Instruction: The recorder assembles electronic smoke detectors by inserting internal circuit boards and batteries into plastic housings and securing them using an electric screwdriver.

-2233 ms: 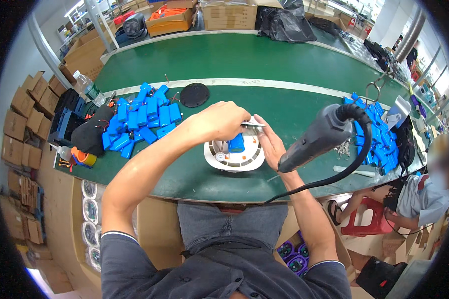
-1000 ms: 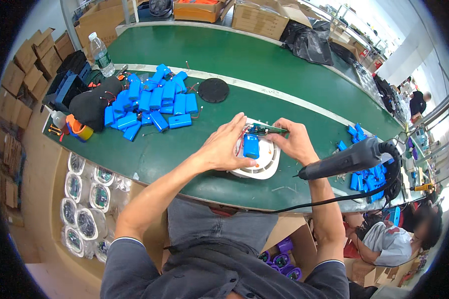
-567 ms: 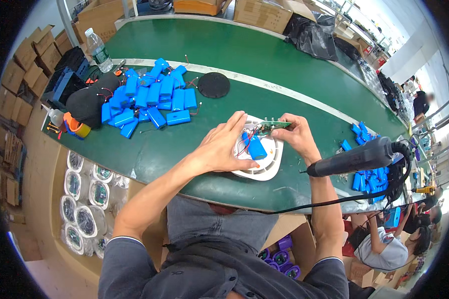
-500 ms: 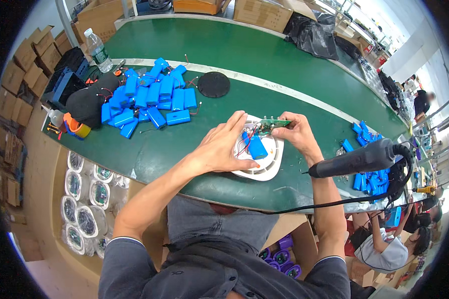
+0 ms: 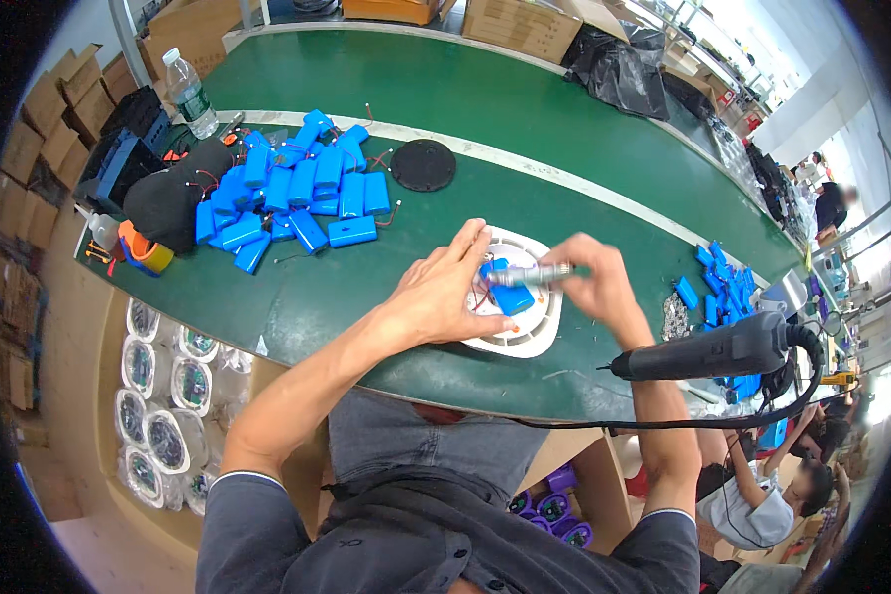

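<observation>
My left hand [image 5: 428, 297] steadies a white rounded plastic housing [image 5: 541, 337], its fingers along the far left side and the thumb on the near side. Inside the housing lies a blue battery pack [image 5: 512, 301] with thin red and dark wires beside it. My right hand [image 5: 602, 285], smeared by motion, pinches a circuit board [image 5: 533, 276] at its right end. The board is seen nearly edge-on and blurred, above the battery pack. A black electric screwdriver [image 5: 708, 348] with a cable appears over my right forearm, held by neither hand.
Blue battery packs with wires [image 5: 302, 183] pile up at left; more [image 5: 728, 282] lie at right. A black round disc [image 5: 424, 165], a water bottle [image 5: 190, 94] and an orange tape roll [image 5: 145, 249] rest on the green table. Below left, a carton holds several wrapped units [image 5: 173, 441]. People sit at right.
My right hand has turned the circuit board from its green face to nearly edge-on, over the battery pack. The left hand stays on the housing. The screwdriver has shifted slightly down.
</observation>
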A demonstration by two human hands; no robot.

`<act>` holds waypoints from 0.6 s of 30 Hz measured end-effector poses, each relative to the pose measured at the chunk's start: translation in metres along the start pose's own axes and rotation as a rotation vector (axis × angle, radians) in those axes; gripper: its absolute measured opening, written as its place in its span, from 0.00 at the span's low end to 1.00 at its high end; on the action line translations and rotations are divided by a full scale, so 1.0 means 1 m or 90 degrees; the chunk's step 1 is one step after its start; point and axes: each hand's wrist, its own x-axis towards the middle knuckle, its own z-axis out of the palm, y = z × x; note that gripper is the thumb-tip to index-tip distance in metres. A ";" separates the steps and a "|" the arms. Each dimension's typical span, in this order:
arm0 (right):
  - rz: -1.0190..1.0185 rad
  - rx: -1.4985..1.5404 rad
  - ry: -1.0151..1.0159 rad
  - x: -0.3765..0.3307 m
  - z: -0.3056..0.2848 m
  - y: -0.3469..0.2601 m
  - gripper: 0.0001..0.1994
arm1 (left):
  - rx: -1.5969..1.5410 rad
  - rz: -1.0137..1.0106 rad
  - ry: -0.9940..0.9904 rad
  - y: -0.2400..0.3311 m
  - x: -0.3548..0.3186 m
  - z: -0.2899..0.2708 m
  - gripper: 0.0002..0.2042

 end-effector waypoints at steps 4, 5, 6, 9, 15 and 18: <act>-0.157 -0.168 0.079 -0.029 0.010 -0.010 0.19 | -0.021 -0.009 0.007 0.004 -0.002 0.003 0.53; -0.158 -0.171 0.080 -0.032 0.013 -0.011 0.19 | -0.024 -0.003 0.011 0.004 -0.004 0.005 0.53; -0.187 -0.215 0.114 -0.035 0.017 -0.011 0.18 | -0.024 0.000 0.012 0.004 -0.004 0.004 0.53; -0.221 -0.277 0.155 -0.041 0.018 -0.013 0.18 | -0.024 -0.006 -0.022 0.007 -0.002 0.003 0.53; -0.204 -0.207 0.147 -0.065 0.028 -0.037 0.19 | -0.020 0.247 -0.093 -0.035 0.028 -0.015 0.57; -0.133 -0.117 0.109 -0.075 0.039 -0.065 0.20 | 0.134 0.214 -0.035 -0.031 0.048 -0.046 0.58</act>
